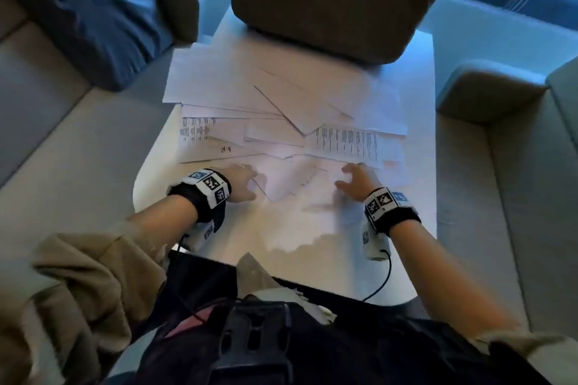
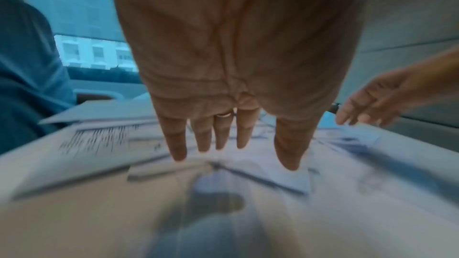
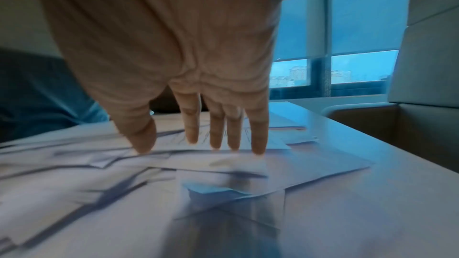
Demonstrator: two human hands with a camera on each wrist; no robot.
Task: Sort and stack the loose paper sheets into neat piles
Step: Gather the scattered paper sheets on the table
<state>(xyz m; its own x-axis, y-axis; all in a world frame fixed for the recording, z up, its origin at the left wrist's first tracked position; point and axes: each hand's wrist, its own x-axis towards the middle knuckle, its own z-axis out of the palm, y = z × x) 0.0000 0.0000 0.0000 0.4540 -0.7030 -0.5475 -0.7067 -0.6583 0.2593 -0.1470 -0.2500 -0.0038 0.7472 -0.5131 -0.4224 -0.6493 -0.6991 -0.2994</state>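
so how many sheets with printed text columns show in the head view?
2: one printed sheet at the spread's left edge, another printed sheet just beyond the right hand. Overlapping papers may hide more.

Handwritten "A.R", upside down, on a loose sheet (image 1: 230, 149) at left. Printed columns on two further sheets (image 1: 345, 142), too blurred to read. Square coded markers on both wristbands (image 1: 210, 185).

1. We see cool, bluish daylight from the window (image 3: 357, 46) at the far right.
2. The table (image 1: 419, 166) is bright; the hands cast soft shadows onto it.
3. Both wrist views are heavily motion-blurred near the lens, with the papers (image 2: 104, 138) smeared.
4. The head view bends at its edges and is slightly soft.
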